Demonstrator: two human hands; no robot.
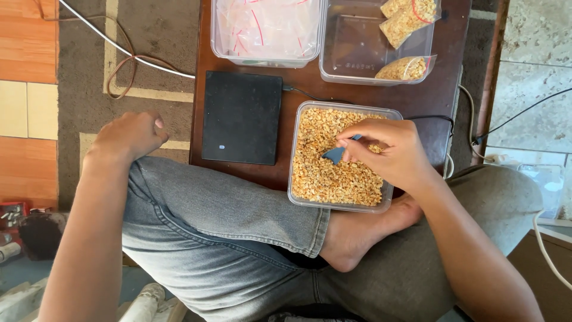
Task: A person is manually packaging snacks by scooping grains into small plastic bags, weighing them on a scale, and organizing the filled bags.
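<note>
Clear glossy plastic rectangular tub (pixel 296 179) holding rough golden-yellow crushed grain (pixel 333 179). Small blue smooth plastic scoop (pixel 335 155). Matt black flat square device (pixel 241 116). Polished dark brown wooden low table (pixel 298 89). Faded blue denim jeans (pixel 226 220).

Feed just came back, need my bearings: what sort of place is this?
Likely a home floor used for packing by hand: a low wooden table on a rug, a tub of grain with a scoop, and a black scale.
</note>
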